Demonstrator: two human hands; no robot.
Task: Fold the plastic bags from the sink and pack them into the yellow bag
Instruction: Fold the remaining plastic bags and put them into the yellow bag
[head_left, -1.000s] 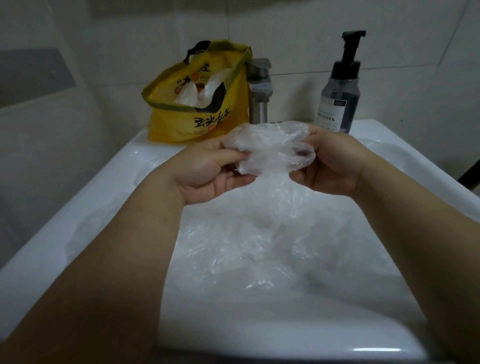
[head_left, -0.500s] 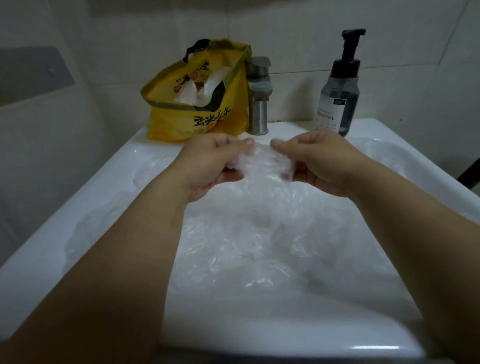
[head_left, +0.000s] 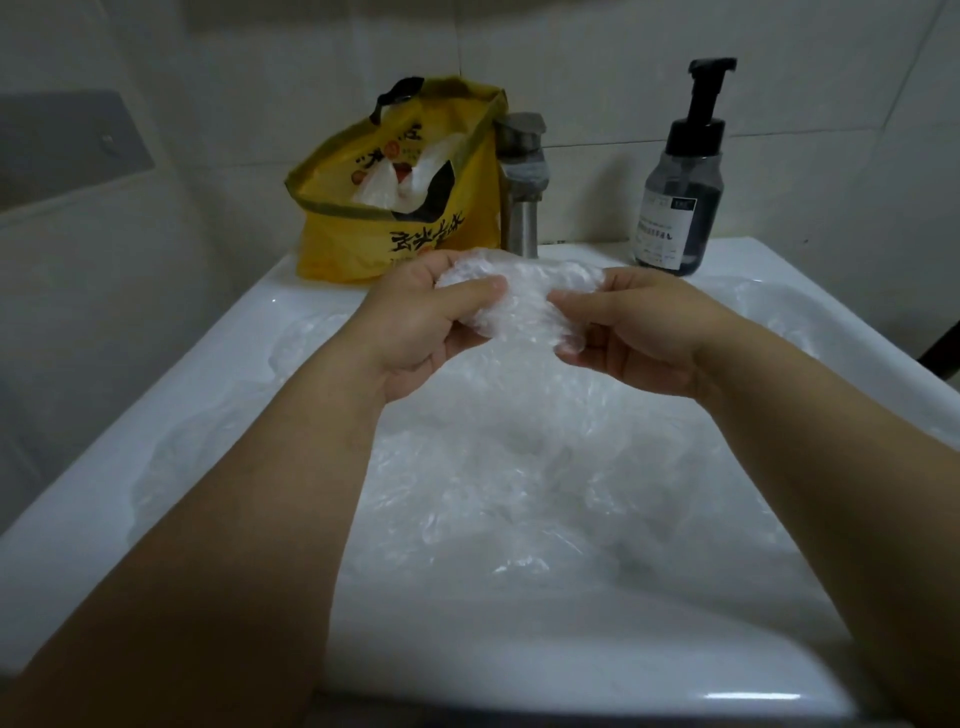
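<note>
The left hand (head_left: 415, 322) and right hand (head_left: 639, 338) pinch one small scrunched clear plastic bag (head_left: 524, 296) above the white sink (head_left: 571, 670), where a big heap of clear bags (head_left: 519, 467) waits for folding, and the floppy yellow bag (head_left: 363, 244) at 11 o'clock holds only a few.

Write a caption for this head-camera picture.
Left hand and right hand grip a crumpled plastic bag above the bag-filled sink, yellow bag beside the tap.

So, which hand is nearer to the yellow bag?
Left. The left hand is just in front of the yellow bag; the right hand is further right, past the faucet. Both hold a plastic bag.
</note>
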